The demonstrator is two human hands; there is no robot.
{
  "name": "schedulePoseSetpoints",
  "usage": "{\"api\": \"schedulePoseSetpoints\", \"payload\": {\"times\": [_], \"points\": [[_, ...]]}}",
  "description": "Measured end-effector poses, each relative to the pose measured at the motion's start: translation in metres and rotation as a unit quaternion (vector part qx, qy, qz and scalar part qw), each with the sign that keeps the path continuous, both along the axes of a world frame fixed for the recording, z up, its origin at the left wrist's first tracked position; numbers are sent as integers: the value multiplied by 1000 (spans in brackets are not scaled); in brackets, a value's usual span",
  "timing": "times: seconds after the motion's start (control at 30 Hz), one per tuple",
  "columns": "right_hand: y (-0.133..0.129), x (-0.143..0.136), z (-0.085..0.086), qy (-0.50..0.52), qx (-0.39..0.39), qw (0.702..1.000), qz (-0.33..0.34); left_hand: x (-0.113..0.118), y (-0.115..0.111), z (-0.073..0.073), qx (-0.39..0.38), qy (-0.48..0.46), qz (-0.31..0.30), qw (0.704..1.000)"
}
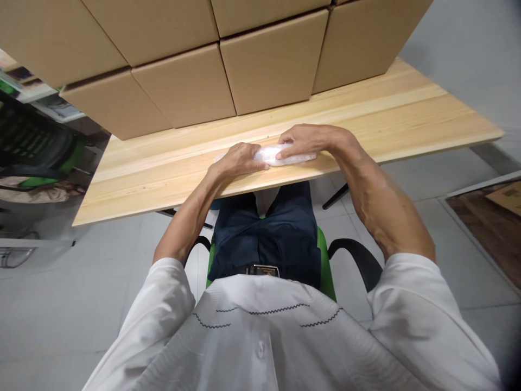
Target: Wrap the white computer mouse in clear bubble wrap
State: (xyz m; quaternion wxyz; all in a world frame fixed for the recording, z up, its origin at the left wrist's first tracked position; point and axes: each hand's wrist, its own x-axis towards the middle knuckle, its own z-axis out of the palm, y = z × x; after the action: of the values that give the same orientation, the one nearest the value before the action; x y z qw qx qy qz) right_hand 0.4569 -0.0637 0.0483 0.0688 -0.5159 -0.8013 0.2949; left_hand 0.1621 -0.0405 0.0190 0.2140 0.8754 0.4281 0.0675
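Observation:
A whitish, shiny bundle that looks like clear plastic wrap (266,155) lies on the wooden table (366,125) near its front edge. My left hand (241,159) grips the bundle's left part, with thumb and fingers bent around it. From the right, my right hand (300,142) holds the other part, its thumb and fingertips pressed onto the plastic. A loose end sticks out beneath the right palm, and a faint bit of plastic shows left of the left hand. What the plastic encloses, if anything, I cannot make out.
Stacked cardboard boxes (185,89) stand along the table's far side. I sit on a green chair (325,266) with black armrests (360,260). Another black and green chair (40,146) is at the left. A flat brown board (488,222) lies at the right.

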Motion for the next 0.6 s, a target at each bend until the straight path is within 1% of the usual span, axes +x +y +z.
{"api": "schedulePoseSetpoints", "payload": {"times": [0.17, 0.3, 0.37, 0.47, 0.53, 0.6], "points": [[3, -27, 3, -41, 17, 998, 32, 0, -3, 1, 9, 9, -3, 1000], [-2, -34, 4, -37, -5, 999, 24, -9, -9, 0, 25, 18, -23, 999], [-6, -31, 6, -18, -23, 1000, 8, -16, -11, -6, 51, 8, -44, 998], [-12, -25, 8, 34, -64, 997, -22, -27, -12, -20, 124, -5, -73, 990], [-19, -22, 6, 92, -104, 989, -48, -30, -12, -29, 177, -2, -88, 980], [-25, -21, 2, 161, -144, 974, -72, -30, -11, -37, 224, 8, -99, 970]]}}
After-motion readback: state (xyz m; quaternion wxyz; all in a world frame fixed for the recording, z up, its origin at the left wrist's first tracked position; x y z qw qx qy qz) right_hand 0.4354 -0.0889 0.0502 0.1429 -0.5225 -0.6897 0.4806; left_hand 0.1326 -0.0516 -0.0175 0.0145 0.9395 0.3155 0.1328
